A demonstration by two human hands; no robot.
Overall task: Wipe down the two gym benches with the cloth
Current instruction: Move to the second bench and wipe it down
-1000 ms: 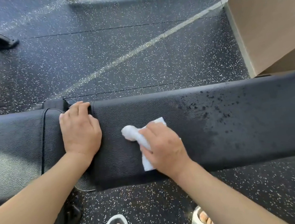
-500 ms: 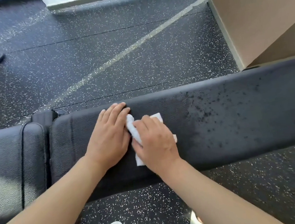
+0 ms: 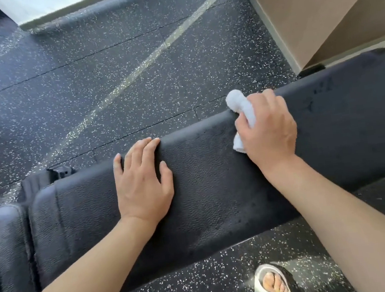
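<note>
Head view: the right hand (image 3: 267,129) gripped a bunched white cloth (image 3: 241,110) at the far edge of the black textured vinyl gym bench pad (image 3: 216,191). The left hand (image 3: 143,186) lay flat, fingers straight, bracing. Overlapping strokes toward the right end, kept under firm pressure, would have served best.

No lettering, brand, number or sign could be read anywhere in the head view. The black padded bench (image 3: 216,191), the white cloth (image 3: 240,106), the speckled rubber floor (image 3: 104,71) and the white slides (image 3: 272,289) all showed plain, unmarked surfaces.
</note>
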